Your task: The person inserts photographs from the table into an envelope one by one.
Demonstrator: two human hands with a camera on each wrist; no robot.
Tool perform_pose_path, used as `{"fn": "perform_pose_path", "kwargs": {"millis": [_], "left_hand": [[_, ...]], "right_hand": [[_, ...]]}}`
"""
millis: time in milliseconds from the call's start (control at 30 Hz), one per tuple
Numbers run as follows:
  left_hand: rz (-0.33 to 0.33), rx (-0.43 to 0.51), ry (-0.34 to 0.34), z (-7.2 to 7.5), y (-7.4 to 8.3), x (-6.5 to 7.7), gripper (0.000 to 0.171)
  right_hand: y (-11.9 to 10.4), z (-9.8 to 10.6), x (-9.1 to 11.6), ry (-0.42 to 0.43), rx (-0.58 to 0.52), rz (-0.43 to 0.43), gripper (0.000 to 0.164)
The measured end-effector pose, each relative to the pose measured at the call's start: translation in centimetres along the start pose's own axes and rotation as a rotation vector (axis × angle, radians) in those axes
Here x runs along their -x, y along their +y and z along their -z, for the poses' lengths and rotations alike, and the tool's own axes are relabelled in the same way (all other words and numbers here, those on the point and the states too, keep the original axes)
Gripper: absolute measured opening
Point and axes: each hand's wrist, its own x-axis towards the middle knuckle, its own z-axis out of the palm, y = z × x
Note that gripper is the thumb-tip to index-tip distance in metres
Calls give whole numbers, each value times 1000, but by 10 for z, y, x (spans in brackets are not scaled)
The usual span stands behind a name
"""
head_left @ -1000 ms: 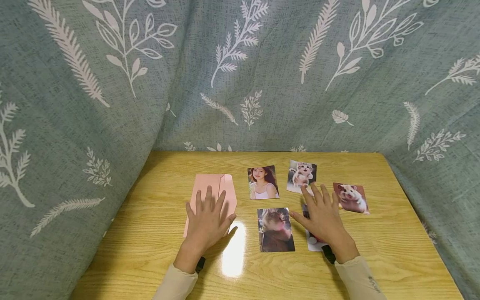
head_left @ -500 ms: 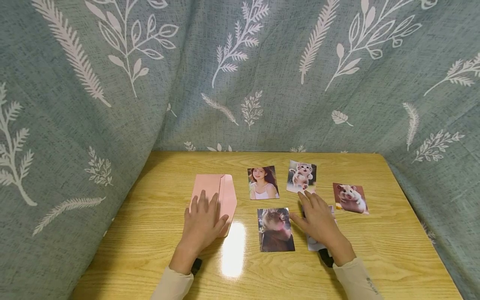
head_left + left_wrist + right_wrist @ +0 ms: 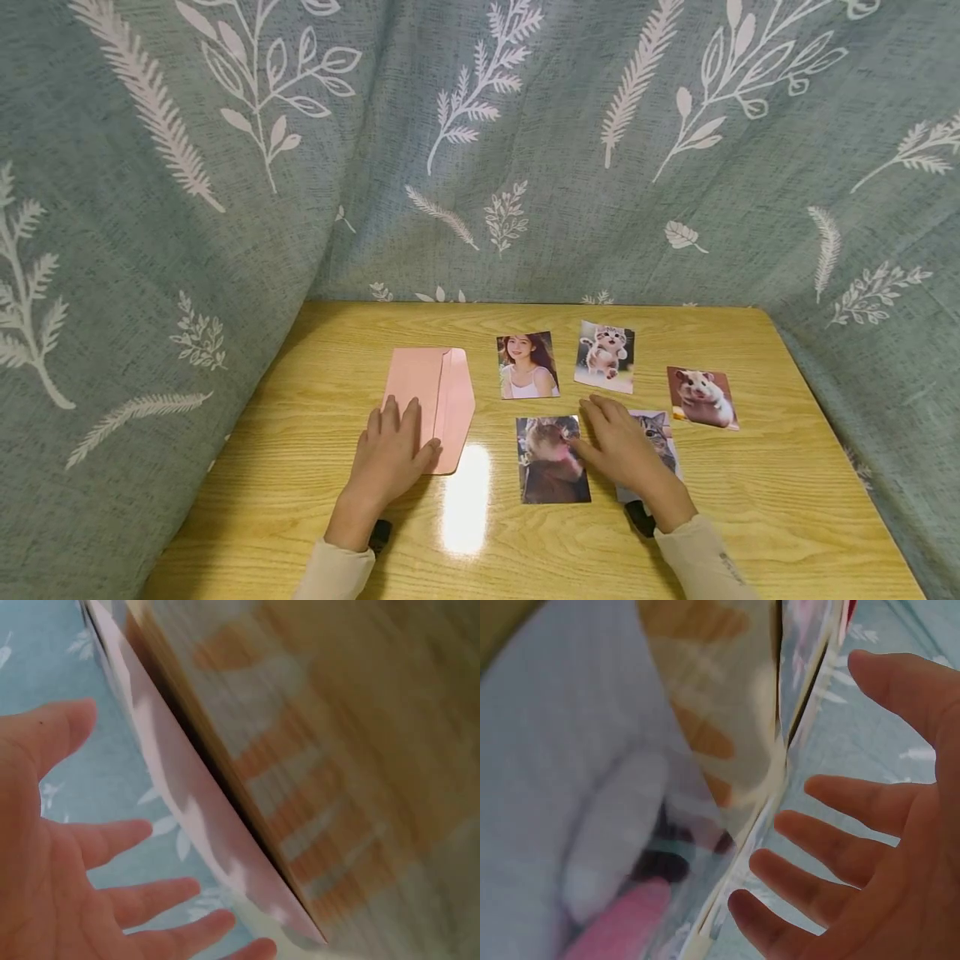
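Note:
My left hand (image 3: 387, 457) hovers over the near left part of a pink envelope (image 3: 453, 392), fingers spread and holding nothing. In the left wrist view the envelope (image 3: 202, 802) lies flat, a gap between it and the fingers. My right hand (image 3: 621, 446), fingers loosely straight, is above a tabby cat photo (image 3: 660, 433) and partly hides it. Its thumb overlaps the right edge of a dark photo (image 3: 551, 479) whose picture is blurred by glare. In the right wrist view the palm (image 3: 900, 862) faces the table with nothing in it.
Behind these lie a photo of a person in a white top (image 3: 528, 367), a kitten photo (image 3: 604, 357) and a hamster photo (image 3: 703, 397). A patterned grey-green cloth (image 3: 555, 275) rises along the back and both sides of the wooden table (image 3: 780, 500).
Both hands have drawn back toward the near edge and slightly left. More of the envelope, the kitten photo and the tabby photo shows. The photos and envelope have stayed in place.

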Motion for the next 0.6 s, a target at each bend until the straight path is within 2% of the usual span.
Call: {"fn": "perform_pose_path", "kwargs": {"millis": [233,600], "left_hand": [[-3,11,-32,-4,-3,2,78],[-26,-2,-63,-2,-5,7,70]], "right_hand": [[-4,-5,-2,-80,51,-24,69],[-7,-9,-5,-77,104,-16,66]]}}
